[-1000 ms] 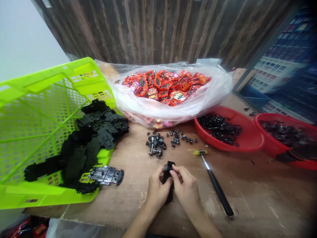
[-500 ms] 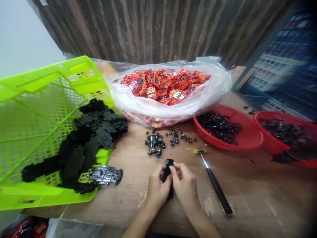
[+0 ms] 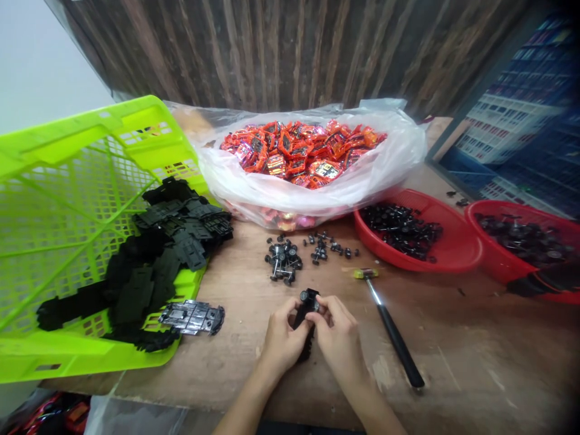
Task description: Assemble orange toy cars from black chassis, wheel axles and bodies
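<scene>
Car base [image 3: 299, 318], black, sits between both hands over the near middle of the desk [image 3: 475, 362], its wheel end toward 12 o'clock. In the last half second that end has turned a little, and a wheel [image 3: 303, 296] that was nearer its middle now shows at its left corner. The left hand [image 3: 283, 335] pinches the base's left side between thumb and fingers; the right hand [image 3: 338, 326] pinches the right side near the wheel. That small turn suggests adjusting by hand; whether the wheel is seated, I cannot tell. Loose wheel pairs [image 3: 283, 260] lie at 11 o'clock, a hammer [image 3: 394, 338] at 3, untouched, and another base [image 3: 193, 317] at 9, against the green crate [image 3: 136, 130].
</scene>
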`<control>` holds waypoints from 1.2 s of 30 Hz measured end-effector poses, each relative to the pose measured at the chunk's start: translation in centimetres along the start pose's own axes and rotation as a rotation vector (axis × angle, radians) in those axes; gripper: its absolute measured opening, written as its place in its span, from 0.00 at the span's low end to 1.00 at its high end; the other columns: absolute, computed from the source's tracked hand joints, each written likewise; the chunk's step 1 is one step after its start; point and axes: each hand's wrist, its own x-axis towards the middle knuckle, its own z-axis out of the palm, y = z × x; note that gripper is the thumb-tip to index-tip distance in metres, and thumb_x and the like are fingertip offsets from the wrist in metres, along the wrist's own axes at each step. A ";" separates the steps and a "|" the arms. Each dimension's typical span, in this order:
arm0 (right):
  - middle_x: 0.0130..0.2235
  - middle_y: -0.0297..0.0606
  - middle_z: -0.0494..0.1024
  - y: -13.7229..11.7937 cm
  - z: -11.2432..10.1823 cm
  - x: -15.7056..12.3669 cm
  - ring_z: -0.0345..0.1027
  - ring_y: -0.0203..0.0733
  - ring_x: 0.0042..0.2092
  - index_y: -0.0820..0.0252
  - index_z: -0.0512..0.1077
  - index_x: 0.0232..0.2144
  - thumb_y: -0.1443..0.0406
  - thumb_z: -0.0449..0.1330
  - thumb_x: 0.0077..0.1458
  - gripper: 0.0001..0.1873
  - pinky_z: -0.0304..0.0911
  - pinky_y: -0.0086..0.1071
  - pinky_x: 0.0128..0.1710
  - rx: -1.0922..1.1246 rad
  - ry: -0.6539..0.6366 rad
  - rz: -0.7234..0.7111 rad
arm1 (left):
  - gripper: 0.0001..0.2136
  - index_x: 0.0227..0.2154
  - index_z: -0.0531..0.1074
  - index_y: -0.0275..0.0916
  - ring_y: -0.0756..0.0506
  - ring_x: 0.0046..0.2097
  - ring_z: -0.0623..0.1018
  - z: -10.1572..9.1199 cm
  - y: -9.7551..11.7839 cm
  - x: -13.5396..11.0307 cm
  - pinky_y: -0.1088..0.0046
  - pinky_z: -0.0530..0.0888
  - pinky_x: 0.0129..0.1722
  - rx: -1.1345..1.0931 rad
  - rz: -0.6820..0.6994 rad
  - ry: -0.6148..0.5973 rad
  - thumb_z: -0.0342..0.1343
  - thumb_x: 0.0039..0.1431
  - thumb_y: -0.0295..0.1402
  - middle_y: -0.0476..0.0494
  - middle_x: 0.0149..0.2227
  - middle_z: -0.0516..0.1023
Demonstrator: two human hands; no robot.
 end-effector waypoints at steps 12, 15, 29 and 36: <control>0.39 0.35 0.74 -0.3 1.2 3.5 0.68 0.40 0.41 0.58 0.69 0.39 0.68 0.61 0.42 0.18 0.63 0.32 0.42 0.419 -0.539 0.200 | 0.15 0.33 0.73 0.34 0.46 0.36 0.75 -3.6 -0.3 -0.7 0.76 0.70 0.36 -0.311 -0.147 0.040 0.67 0.40 0.34 0.46 0.32 0.77; 0.35 0.36 0.72 -0.5 2.9 5.2 0.65 0.39 0.34 0.58 0.70 0.36 0.61 0.61 0.47 0.11 0.61 0.30 0.35 0.344 -0.417 0.117 | 0.19 0.36 0.72 0.34 0.47 0.30 0.76 -4.8 -0.7 -0.6 0.75 0.72 0.31 -0.423 -0.218 0.368 0.67 0.38 0.33 0.46 0.30 0.78; 0.23 0.34 0.70 2.4 1.3 8.9 0.64 0.38 0.24 0.61 0.68 0.25 0.50 0.63 0.39 0.20 0.59 0.31 0.23 0.608 -0.164 0.402 | 0.22 0.37 0.69 0.33 0.47 0.27 0.77 -3.5 -1.5 1.1 0.73 0.74 0.24 -0.676 -0.297 0.515 0.68 0.38 0.34 0.44 0.30 0.77; 0.32 0.37 0.73 -0.9 0.4 3.1 0.67 0.40 0.35 0.58 0.72 0.29 0.63 0.60 0.51 0.05 0.63 0.32 0.36 0.297 -0.201 -0.015 | 0.24 0.36 0.70 0.33 0.46 0.29 0.78 -2.0 -1.2 1.9 0.72 0.75 0.25 -0.760 -0.263 0.581 0.70 0.34 0.34 0.42 0.32 0.78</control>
